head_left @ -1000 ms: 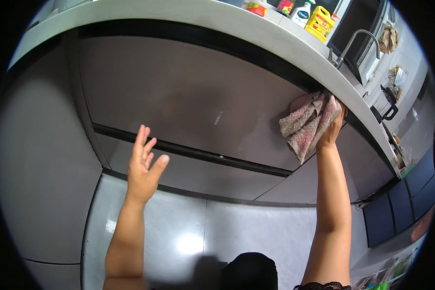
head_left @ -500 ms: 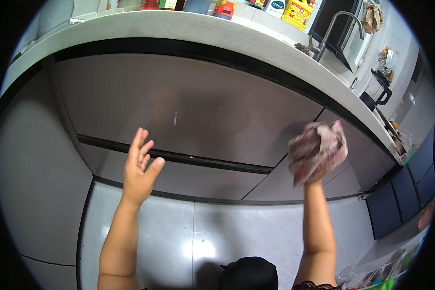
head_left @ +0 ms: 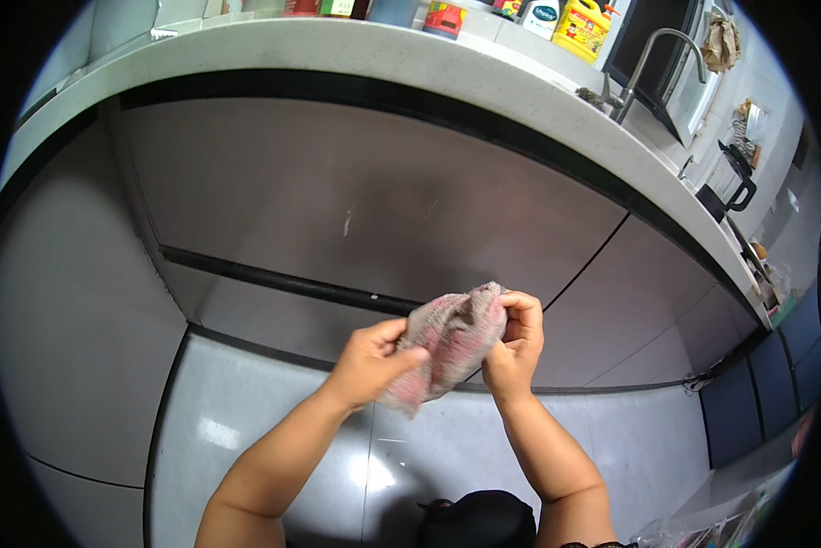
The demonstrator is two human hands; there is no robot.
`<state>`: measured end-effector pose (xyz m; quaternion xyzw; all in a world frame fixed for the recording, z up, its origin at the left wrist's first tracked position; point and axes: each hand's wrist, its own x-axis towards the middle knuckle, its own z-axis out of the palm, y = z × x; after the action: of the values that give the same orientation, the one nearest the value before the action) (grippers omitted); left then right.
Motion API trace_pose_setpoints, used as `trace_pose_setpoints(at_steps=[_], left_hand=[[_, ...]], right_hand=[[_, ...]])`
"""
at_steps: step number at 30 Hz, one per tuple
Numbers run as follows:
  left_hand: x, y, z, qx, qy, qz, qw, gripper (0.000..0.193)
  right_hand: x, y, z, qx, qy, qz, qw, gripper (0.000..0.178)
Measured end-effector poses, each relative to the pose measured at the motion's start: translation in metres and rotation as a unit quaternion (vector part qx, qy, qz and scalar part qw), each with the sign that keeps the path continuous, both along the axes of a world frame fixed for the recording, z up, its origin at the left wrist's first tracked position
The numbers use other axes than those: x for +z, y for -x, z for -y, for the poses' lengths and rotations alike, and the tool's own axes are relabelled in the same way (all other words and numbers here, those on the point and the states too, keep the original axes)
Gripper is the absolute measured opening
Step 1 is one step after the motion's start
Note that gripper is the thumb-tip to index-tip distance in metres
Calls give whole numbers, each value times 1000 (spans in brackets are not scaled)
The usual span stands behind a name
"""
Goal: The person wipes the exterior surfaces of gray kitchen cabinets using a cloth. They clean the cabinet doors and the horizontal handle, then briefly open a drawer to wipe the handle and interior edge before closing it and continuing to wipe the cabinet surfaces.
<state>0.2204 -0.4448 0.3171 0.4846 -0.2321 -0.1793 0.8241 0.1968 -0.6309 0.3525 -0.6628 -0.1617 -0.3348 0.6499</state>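
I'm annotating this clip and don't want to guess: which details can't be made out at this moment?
All in the head view:
- Left hand: some fingertips, hidden behind the pink-and-grey terry cloth.
- The cloth's far side: hidden by its own near folds.
- White bottle: top cut off by the upper edge.
- Pale streak on the cabinet panel: too small to tell smear from scratch.

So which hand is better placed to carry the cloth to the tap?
Probably the right hand: it's nearer the tap, up to the right. The left hand holds the cloth too, but sits farther away.
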Motion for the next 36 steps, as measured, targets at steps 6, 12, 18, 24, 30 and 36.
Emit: trace_pose_setpoints(at_steps=[6,12,18,24,30,36], left_hand=[[35,-37,-6,96,50,-88,990,22],[74,-40,2,167,17,-21,986,25],[50,-38,-45,254,3,-7,967,24],[46,-34,-55,320,43,4,946,23],[32,-54,-85,439,-37,134,888,28],[40,-82,-129,568,-324,321,685,53]], right_hand=[[47,14,26,-98,-36,-29,994,24],[89,-55,74,-501,106,189,838,39],[103,-82,33,-532,384,237,716,32],[118,-132,-117,-324,433,289,790,28],[134,-135,-114,-324,491,356,726,15],[140,-81,38,-419,532,293,675,35]])
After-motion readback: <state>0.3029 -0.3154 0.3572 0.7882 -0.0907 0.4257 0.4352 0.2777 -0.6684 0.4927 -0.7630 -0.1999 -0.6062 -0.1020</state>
